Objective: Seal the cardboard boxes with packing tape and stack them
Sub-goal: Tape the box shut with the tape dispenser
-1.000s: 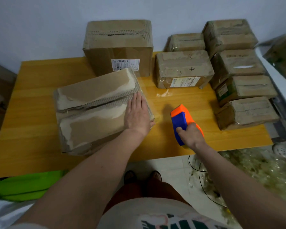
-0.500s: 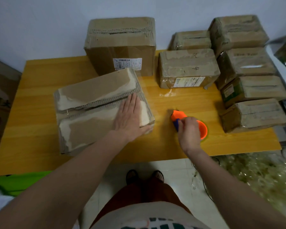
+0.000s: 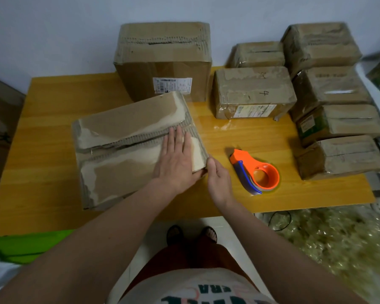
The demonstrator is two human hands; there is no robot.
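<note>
A worn cardboard box (image 3: 127, 150) with glossy tape across its torn top flaps lies on the yellow wooden table (image 3: 53, 102). My left hand (image 3: 177, 159) presses flat on the box's right end, fingers straight. My right hand (image 3: 218, 181) touches the box's near right corner, fingers relaxed, holding nothing. The orange and blue tape dispenser (image 3: 256, 172) lies on the table just right of my right hand, free of it.
A tall labelled box (image 3: 162, 62) stands at the back against the wall. A box marked 4 (image 3: 253, 92) and several taped boxes (image 3: 336, 99) are stacked at the right. Green material (image 3: 24, 244) lies low left; clear plastic litter covers the floor at right.
My right hand has set the tape dispenser down on the table and moved left to the box's corner. My left hand stays pressed on the box.
</note>
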